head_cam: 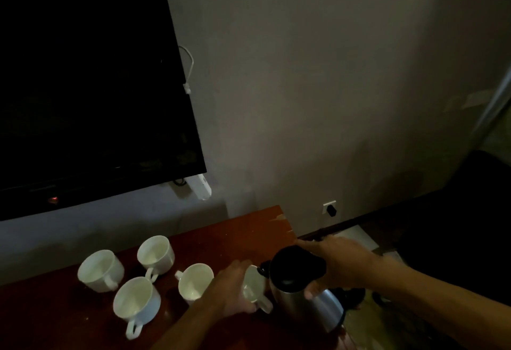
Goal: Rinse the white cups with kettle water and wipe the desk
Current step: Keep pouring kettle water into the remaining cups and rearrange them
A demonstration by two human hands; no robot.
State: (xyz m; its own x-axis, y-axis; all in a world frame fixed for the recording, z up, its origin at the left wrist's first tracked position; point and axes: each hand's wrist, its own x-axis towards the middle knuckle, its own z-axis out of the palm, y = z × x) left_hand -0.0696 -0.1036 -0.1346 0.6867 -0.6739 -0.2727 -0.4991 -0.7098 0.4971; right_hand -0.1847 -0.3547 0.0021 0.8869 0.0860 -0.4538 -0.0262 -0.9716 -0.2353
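Five white cups are in play from the head view, the only angle I've got. Four of them sit mouth-up on the counter (240,228): the far-left cup (100,270), the back cup (155,253), the near cup (136,303) and the middle cup (195,283), bunched close so each is an easy reach for the pour. The fifth cup (255,284) is up off the group, my left hand (231,290) curled round it and tipping its mouth toward the kettle (304,289), I reckon to catch the water without splashing the wood. My right hand (341,262) wraps the kettle's handle side, fingers closed round it, and tilts the steel body so the spout meets the cup's rim. It's dim, so I can't tell whether water is running yet. The kettle hangs at the counter's right edge, above the floor, handy for dumping rinse water. No cloth shows; wiping looks a long way off.
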